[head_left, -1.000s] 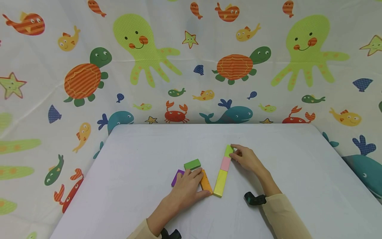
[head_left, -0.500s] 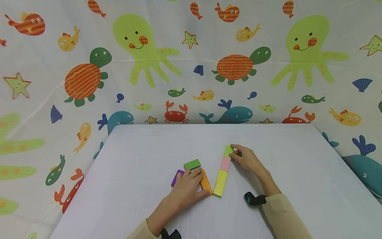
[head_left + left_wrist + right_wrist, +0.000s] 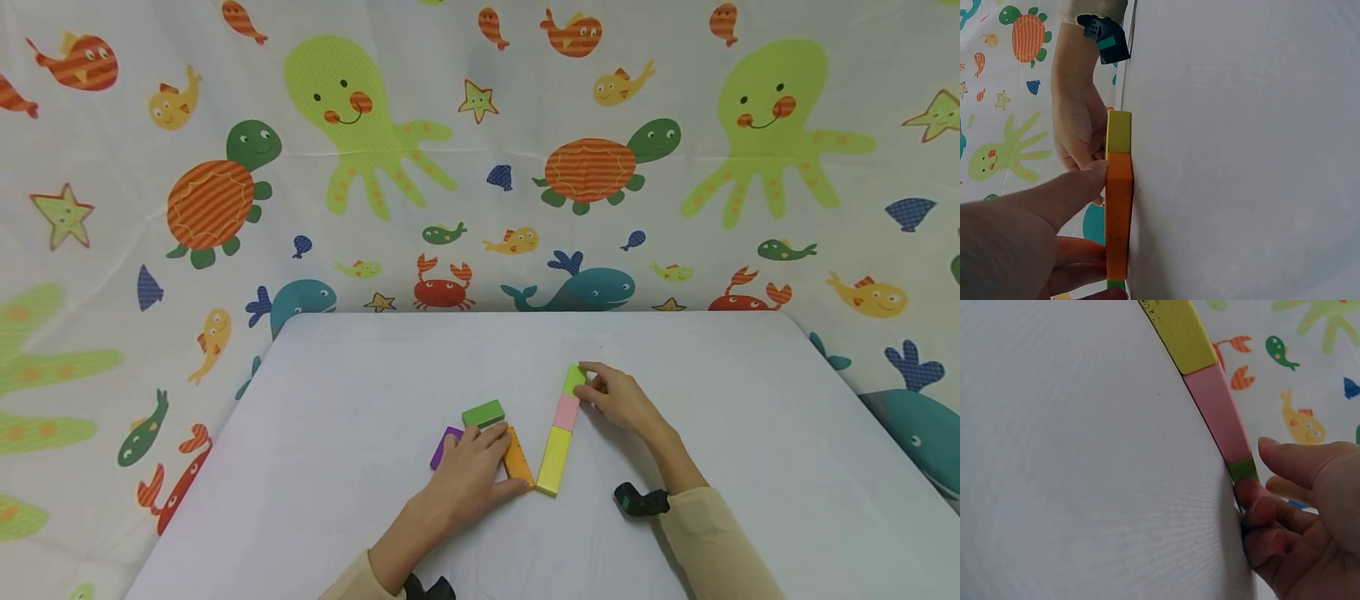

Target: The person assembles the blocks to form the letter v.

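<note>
In the head view my left hand (image 3: 468, 475) holds an orange block (image 3: 518, 458), thumb at its near end and fingertips at its far end. A yellow block (image 3: 553, 461) meets that near end at an angle. Beyond it, in one line, lie a pink block (image 3: 567, 412) and a light green block (image 3: 575, 379). My right hand (image 3: 622, 404) grips the light green block at the far end of the line; in the right wrist view its fingers (image 3: 1260, 512) partly cover that block (image 3: 1243, 469).
A green block (image 3: 483, 412) lies just past my left fingers. The purple block (image 3: 446, 447) to its left is partly hidden by that hand. All the blocks lie on a white table (image 3: 360, 375), with a sea-animal printed cloth (image 3: 465, 50) behind it.
</note>
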